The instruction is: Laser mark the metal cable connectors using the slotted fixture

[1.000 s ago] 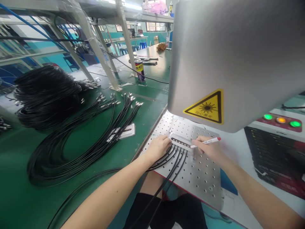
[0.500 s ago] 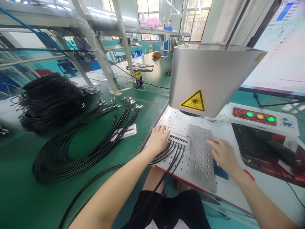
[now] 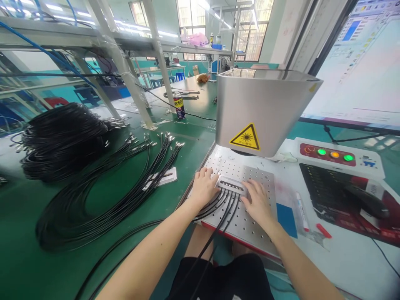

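A slotted metal fixture point(image 3: 223, 179) lies on the perforated metal plate point(image 3: 250, 225), with several small metal cable ends in a row in its slot. Black cables point(image 3: 227, 209) run from its near side down over the plate's front edge. My left hand point(image 3: 203, 187) grips the fixture's left end, fingers bent and partly hiding it. At the right end, my right hand point(image 3: 258, 202) has its thumb and fingers closed against the fixture. Above and behind both hands hangs a grey machine head point(image 3: 265, 112) bearing a yellow laser warning triangle point(image 3: 246, 137).
Left, on the green table, lie a cable bundle point(image 3: 93, 216), a second slotted fixture point(image 3: 168, 176) and a coiled cable pile point(image 3: 62, 141). A spray can point(image 3: 179, 106) stands behind. To the right are a marker point(image 3: 302, 211), a mouse point(image 3: 368, 200), a button panel point(image 3: 328, 154) and a monitor point(image 3: 353, 75).
My right hand has moved left from over the plate's right side to the fixture's right end. My left hand stays at the left end. The view has shifted slightly.
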A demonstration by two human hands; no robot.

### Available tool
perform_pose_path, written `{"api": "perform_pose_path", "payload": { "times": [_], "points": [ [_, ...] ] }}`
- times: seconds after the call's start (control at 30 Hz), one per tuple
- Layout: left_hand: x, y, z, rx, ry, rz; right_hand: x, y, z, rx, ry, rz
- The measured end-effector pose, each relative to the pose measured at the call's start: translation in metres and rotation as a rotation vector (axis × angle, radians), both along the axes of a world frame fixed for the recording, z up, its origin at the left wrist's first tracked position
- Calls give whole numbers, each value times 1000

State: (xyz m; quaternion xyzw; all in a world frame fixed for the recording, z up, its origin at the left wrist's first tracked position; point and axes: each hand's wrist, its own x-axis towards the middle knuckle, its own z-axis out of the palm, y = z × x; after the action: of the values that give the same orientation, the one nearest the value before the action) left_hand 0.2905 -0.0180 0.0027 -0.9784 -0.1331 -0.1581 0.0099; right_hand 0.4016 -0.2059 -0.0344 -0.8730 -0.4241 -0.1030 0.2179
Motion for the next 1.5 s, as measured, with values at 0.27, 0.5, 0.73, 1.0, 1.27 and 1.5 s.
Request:
{"api": "perform_pose_path", "payload": {
  "times": [0.27, 0.5, 0.73, 1.0, 1.27, 1.5],
  "points": [
    [-8, 36, 9, -82, 11, -7, 20, -50, 2, 298, 68, -41],
    [-9, 77, -29, -9, -34, 118, 35, -98, -14, 532, 88, -303],
    [-10, 76, -39, -31, 21, 166, 36, -96, -16, 631, 185, -356],
    [-6, 82, -37, -132, 29, 205, 36, -99, -16, 684, 283, -327],
    [-5, 103, -51, -239, -64, 141, 34, -100, -14, 653, 340, -331],
    [-5, 98, -48, -255, -83, 151, 31, -99, -8, 620, 360, -322]
  ]
}}
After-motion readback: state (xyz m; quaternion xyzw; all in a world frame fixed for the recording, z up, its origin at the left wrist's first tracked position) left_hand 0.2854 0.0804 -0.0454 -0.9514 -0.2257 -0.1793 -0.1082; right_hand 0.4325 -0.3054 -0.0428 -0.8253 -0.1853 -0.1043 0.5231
